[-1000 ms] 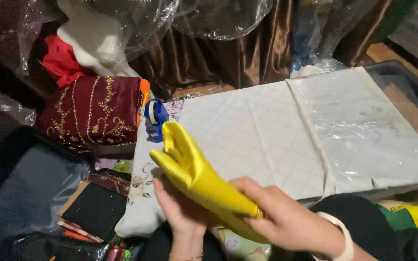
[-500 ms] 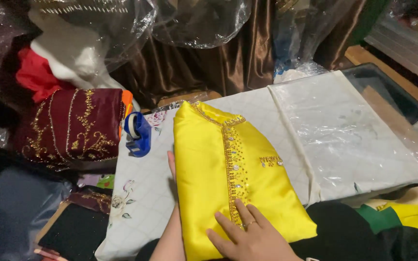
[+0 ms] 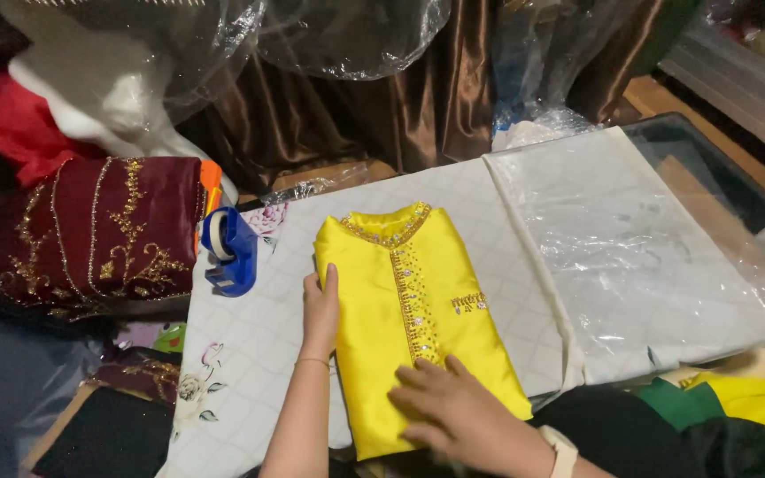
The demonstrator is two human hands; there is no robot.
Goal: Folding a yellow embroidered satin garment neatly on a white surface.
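Both hands are laid flat and open on the folded yellow tunic [image 3: 418, 327]: the left hand [image 3: 320, 310] against its left edge, the right hand [image 3: 453, 407] on its lower end. Half a second ago the garment lay tilted; now it is squared on the quilted white desk [image 3: 250, 354], so smoothing appears under way. Beaded gold trim runs down its collar and placket. A blue tape dispenser [image 3: 227, 252] stands to the left.

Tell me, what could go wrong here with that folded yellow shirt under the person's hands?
The glossy folded yellow shirt looks slippery, so its fold might slide loose beneath the left hand at its edge. The right hand presses near the beaded front strip, where a finger might snag the beads. The blue tape dispenser sits close by on the white quilted board and could get nudged.
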